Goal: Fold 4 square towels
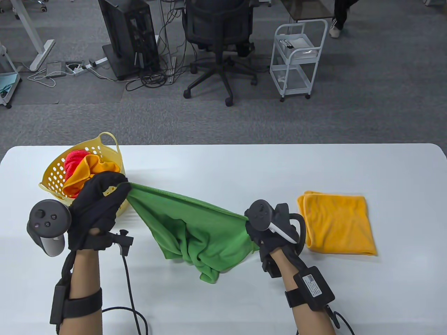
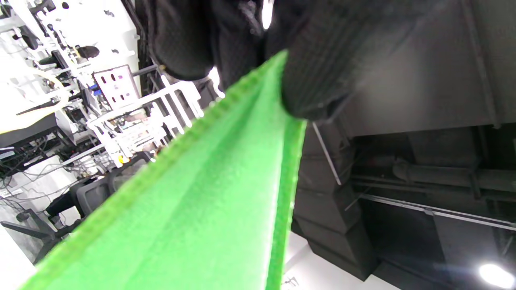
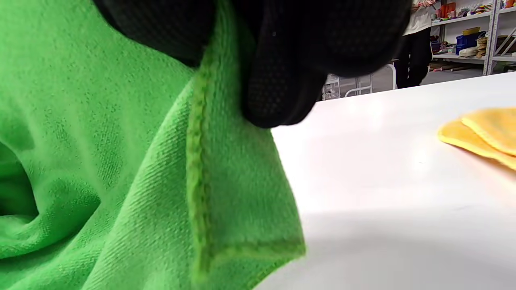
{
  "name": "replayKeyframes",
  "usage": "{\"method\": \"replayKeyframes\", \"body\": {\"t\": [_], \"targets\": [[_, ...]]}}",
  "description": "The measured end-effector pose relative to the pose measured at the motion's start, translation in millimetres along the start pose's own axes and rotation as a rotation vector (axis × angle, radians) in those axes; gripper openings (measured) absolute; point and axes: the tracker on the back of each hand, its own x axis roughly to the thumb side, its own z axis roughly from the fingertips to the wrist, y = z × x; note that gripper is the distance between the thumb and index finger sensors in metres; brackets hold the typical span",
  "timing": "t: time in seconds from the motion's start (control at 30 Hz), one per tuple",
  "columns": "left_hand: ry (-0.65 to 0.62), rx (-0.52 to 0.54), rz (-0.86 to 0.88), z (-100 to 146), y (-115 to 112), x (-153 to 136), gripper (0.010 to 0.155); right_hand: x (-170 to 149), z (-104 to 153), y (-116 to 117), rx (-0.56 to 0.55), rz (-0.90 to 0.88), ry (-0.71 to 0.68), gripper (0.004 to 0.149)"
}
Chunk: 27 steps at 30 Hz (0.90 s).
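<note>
Left hand (image 1: 99, 204) and right hand (image 1: 260, 230) each pinch a corner of the green towel (image 1: 190, 230); held edge runs left-right, rest sags onto table (image 1: 244, 167).

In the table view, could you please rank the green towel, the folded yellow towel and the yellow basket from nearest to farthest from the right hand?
1. Green towel: pinched by the right hand, stretching to its left.
2. Folded yellow towel: flat on the table, just to its right.
3. Yellow basket: far left, by the left hand.
</note>
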Motion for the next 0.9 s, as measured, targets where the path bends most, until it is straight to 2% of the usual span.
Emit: {"method": "replayKeyframes", "body": {"t": [0.23, 0.47, 0.6, 0.7, 0.9], "targets": [[0.034, 0.033, 0.026, 1, 11, -7, 0.031, -22, 10, -7, 0.018, -0.022, 0.033, 0.04], [0.078, 0.059, 0.026, 2, 16, -16, 0.031, -45, 24, -23, 0.063, -0.167, 0.03, 0.04], [0.096, 0.06, 0.016, 2, 20, -20, 0.032, -58, 37, -40, 0.073, -0.294, -0.031, 0.042], [0.106, 0.074, 0.024, 2, 28, -24, 0.033, -61, 55, -72, 0.089, -0.344, -0.113, 0.048], [0.116, 0.051, 0.076, 3, 45, -22, 0.036, -57, 88, -142, -0.073, -0.484, -0.252, 0.047]]}}
